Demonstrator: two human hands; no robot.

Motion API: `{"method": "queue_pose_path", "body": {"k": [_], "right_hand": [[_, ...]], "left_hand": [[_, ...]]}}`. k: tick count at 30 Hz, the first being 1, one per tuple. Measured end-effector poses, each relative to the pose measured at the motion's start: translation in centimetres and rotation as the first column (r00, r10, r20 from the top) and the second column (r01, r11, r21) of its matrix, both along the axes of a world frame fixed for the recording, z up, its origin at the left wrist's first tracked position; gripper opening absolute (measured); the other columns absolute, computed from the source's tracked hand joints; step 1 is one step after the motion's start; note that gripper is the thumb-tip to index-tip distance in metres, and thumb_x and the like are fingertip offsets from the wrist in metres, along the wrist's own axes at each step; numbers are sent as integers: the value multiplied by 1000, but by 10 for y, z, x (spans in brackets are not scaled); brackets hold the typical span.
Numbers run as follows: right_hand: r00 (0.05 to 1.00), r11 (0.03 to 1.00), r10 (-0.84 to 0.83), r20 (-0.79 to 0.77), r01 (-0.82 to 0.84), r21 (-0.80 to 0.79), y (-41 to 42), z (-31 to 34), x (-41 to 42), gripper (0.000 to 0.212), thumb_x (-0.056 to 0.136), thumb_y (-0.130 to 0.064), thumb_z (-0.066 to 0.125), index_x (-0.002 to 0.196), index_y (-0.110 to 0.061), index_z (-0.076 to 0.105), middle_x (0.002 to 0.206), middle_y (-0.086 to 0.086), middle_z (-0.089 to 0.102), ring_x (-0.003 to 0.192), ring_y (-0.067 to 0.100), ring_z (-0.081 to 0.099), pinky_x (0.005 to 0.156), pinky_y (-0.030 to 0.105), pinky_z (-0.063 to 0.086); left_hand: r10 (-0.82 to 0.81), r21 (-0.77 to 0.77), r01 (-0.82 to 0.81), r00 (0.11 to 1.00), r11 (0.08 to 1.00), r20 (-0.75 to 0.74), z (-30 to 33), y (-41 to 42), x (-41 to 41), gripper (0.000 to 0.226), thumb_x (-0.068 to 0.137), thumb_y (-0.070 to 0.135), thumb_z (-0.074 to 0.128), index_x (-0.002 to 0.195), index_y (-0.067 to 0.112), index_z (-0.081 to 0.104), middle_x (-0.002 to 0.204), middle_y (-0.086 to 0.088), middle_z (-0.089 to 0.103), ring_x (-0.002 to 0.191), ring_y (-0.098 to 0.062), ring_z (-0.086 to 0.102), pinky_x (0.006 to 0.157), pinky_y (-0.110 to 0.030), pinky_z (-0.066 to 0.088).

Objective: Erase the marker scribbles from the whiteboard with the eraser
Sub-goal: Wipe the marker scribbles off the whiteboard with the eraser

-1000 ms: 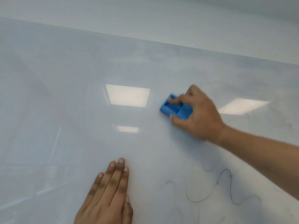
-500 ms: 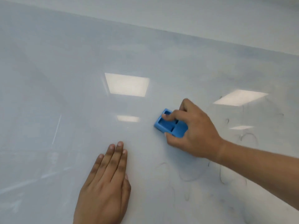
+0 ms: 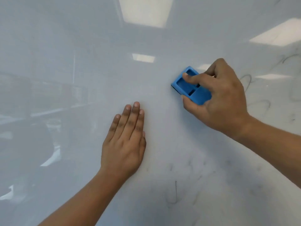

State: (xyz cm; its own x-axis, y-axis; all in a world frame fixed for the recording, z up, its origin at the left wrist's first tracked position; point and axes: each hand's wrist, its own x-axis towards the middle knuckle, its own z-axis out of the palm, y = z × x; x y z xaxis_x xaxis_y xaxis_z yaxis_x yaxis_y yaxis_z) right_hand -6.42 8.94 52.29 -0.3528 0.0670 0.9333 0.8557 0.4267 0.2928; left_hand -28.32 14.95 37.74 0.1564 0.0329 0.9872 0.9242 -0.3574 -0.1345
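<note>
A glossy whiteboard (image 3: 81,79) fills the whole view. My right hand (image 3: 218,101) grips a blue eraser (image 3: 187,86) and presses it flat against the board right of centre. My left hand (image 3: 125,141) lies flat on the board, fingers together, palm down, below and left of the eraser. Faint black marker scribbles (image 3: 247,80) show to the right of my right hand. More smudged marker strokes (image 3: 175,191) lie low on the board under my right forearm.
Ceiling lights are reflected in the board's surface at the top (image 3: 145,12) and top right (image 3: 280,33). Dim reflections of a room cover the left side.
The view has dropped down the board, so its top edge is out of sight. My right hand has swept the eraser downward over the wavy lines, leaving them smeared. My left hand stays flat.
</note>
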Motion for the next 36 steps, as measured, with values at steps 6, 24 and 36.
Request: {"method": "queue_pose_path", "body": {"k": [6, 24, 36], "right_hand": [[903, 993, 93, 419, -53, -107, 1, -142, -11, 20, 85, -27, 69, 105, -21, 73, 80, 9, 57, 66, 27, 47, 56, 36, 39], [783, 982, 112, 611, 9, -191, -3, -223, -25, 6, 96, -25, 61, 97, -23, 66, 85, 2, 41, 66, 23, 42, 55, 36, 35], [969, 996, -77, 234, 85, -23, -8, -145, 6, 34, 82, -34, 76, 112, -19, 72, 92, 10, 64, 68, 30, 53, 57, 39, 48]], "left_hand": [[-42, 48, 47, 995, 998, -91, 1, -1, -19, 49, 100, 9, 46, 148, 2, 42, 157, -13, 37, 148, -27, 33, 121, -41, 30], [-46, 68, 59, 982, 996, -184, 1, 1, -36, 49, 101, 7, 44, 149, 3, 41, 157, -13, 38, 148, -27, 33, 122, -44, 30], [-26, 91, 39, 990, 995, -140, -4, 1, -29, 50, 100, 4, 42, 150, 3, 40, 157, -13, 37, 148, -28, 33, 121, -45, 31]]}}
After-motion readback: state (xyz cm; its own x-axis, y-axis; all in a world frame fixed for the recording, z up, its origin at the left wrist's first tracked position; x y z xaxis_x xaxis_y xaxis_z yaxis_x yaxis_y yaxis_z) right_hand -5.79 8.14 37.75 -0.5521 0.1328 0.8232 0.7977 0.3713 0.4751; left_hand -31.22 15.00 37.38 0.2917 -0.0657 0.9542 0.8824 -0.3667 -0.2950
